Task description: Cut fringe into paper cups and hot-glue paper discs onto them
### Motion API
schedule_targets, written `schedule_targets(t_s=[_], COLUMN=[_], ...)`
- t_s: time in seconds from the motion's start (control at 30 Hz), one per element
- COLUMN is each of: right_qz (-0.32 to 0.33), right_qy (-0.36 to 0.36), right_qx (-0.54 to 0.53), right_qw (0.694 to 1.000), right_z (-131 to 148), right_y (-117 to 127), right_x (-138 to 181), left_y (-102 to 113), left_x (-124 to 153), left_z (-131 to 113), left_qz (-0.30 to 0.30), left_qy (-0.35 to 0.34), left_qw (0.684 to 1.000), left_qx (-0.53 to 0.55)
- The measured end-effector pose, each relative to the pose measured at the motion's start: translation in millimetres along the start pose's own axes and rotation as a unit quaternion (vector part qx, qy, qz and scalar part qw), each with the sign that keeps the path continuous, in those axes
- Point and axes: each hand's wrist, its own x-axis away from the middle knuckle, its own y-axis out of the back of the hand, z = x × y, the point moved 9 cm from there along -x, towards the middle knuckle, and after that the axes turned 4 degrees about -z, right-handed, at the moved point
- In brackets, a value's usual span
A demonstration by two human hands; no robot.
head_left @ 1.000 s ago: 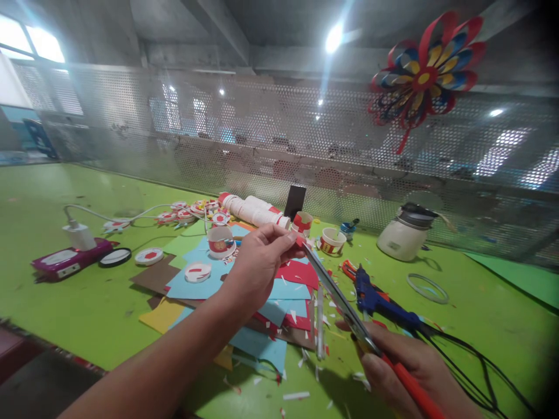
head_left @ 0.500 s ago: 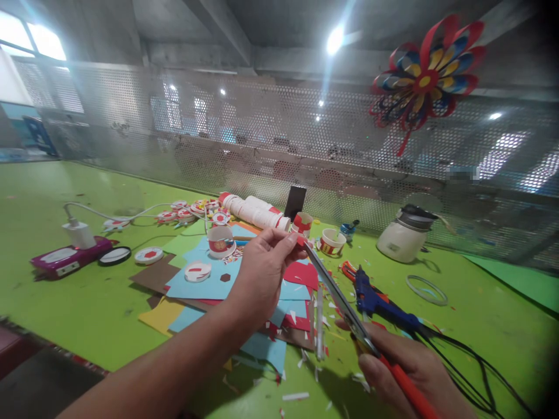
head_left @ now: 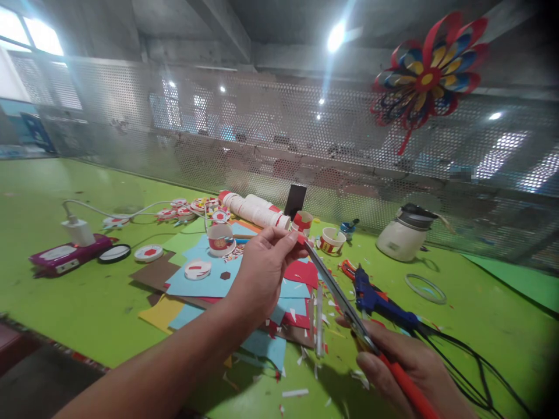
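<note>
My left hand is closed, pinching a small piece of red paper between thumb and fingertips. In my right hand are scissors with red handles, their blades pointing up and left. The blade tips meet the red paper right at my left fingertips. Below the hands lies a pile of coloured paper sheets, blue on top, with red, brown and yellow showing. A small dark hexagon and a white lid rest on the blue sheet. A paper cup stands just behind.
A blue glue gun with black cables lies to the right. Behind are stacked paper cups, a cut cup and a white jug. At left sits a purple power strip. A perforated metal screen borders the green table.
Hands, scissors and red paper look almost unchanged. The view has shifted very slightly.
</note>
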Motion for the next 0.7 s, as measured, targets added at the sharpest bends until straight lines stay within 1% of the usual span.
schedule_targets(t_s=[0.2,0.37,0.5,0.6,0.7], right_qz=[0.002,0.003,-0.005,0.017,0.026], right_qy=[0.005,-0.01,0.001,0.023,0.011], right_qx=[0.009,-0.004,0.014,0.017,0.002], right_qw=[1.0,1.0,1.0,0.999,1.0], right_z=[1.9,2.8,3.4,4.1,0.1], right_y=[2.1,3.4,4.7,0.1,-1.6], right_x=[0.1,-0.2,-0.9,-1.2,-1.2], left_y=[-0.4,-0.9,-1.4,-1.7,-1.3], left_x=[0.4,0.8,0.3,-0.1,-0.6], left_z=[-1.1,-1.5,-1.9,-3.4,-5.5], left_qz=[-0.001,0.003,0.009,0.013,0.011], left_qy=[0.001,0.003,0.002,0.0,0.001], left_qw=[1.0,1.0,1.0,1.0,1.0], left_qx=[0.003,0.005,-0.003,-0.006,-0.005])
